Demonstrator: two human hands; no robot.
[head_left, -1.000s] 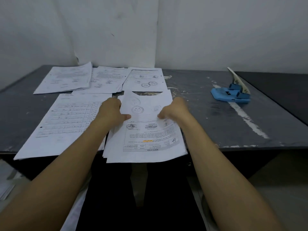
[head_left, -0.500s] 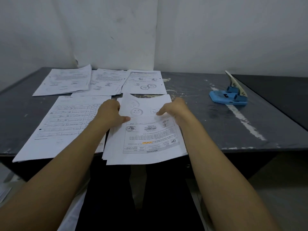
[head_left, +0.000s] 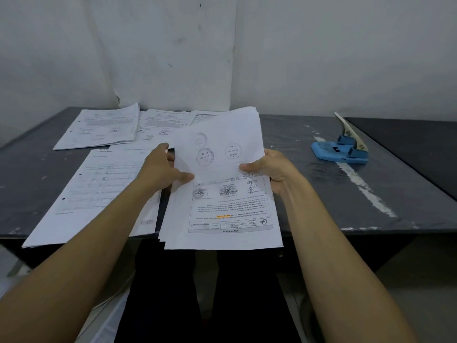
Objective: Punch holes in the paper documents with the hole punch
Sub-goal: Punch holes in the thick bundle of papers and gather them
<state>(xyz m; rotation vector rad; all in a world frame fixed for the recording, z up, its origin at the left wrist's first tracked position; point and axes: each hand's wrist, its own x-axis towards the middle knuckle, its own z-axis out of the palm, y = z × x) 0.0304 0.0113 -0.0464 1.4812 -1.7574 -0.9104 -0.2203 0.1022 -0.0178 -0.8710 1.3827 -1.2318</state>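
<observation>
paper stack (head_left: 222,209) between curled fingers (head_left: 248,167)

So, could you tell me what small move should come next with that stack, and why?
Probably carry the stack right toward the blue hole punch. Both the left hand and right hand already grip it, its far end lifted off the table, and the punch sits untouched, well apart from the paper.

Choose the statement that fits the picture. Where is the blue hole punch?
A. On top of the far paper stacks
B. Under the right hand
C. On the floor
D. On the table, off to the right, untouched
D: the hole punch sits on the table, right of both hands, which hold the paper stack.
</observation>
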